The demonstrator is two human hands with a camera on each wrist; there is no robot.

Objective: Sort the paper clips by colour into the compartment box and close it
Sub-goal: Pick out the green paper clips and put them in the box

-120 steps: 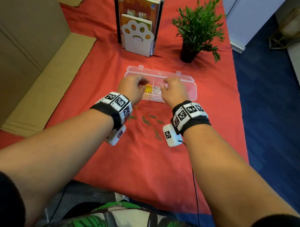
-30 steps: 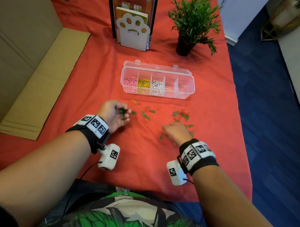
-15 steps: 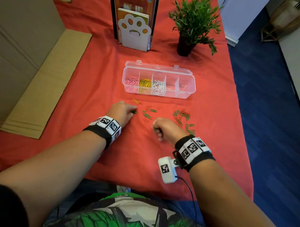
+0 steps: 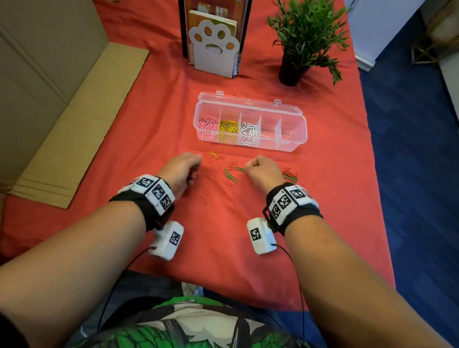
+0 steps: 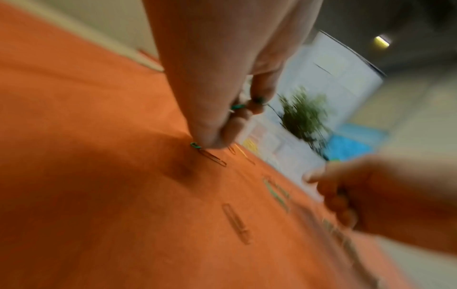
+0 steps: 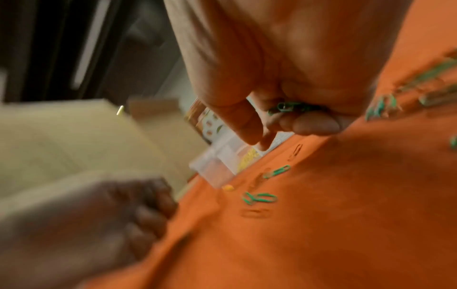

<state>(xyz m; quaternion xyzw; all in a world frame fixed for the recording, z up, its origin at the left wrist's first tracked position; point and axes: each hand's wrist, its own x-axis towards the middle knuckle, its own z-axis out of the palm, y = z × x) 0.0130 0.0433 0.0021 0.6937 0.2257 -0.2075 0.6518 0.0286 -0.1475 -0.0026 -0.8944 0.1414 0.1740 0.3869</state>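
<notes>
A clear compartment box [image 4: 297, 136] lies on the red cloth with its lid open behind it. Its three left cells hold pink, yellow and white clips. Loose green clips [image 4: 231, 175] and red ones lie in front of it, with another cluster [image 4: 290, 176] to the right. My left hand [image 4: 191, 163] is curled, with green clips [image 5: 237, 106] pinched in its fingers and a fingertip on a green clip [image 5: 195, 145] on the cloth. My right hand [image 4: 252, 166] is a fist gripping a bunch of green clips [image 6: 287, 107] beside the middle pile.
A paw-shaped bookend with books [image 4: 214, 45] and a potted plant [image 4: 303, 38] stand behind the box. Flat cardboard [image 4: 76, 132] lies along the left. The table's right edge drops to blue floor [image 4: 419, 154]. A yellow clip [image 4: 213, 154] lies near the box.
Four seconds ago both hands were at the box; since then they came back to the loose clips. In the last half second my right hand moved forward to the middle pile; my left hardly shifted.
</notes>
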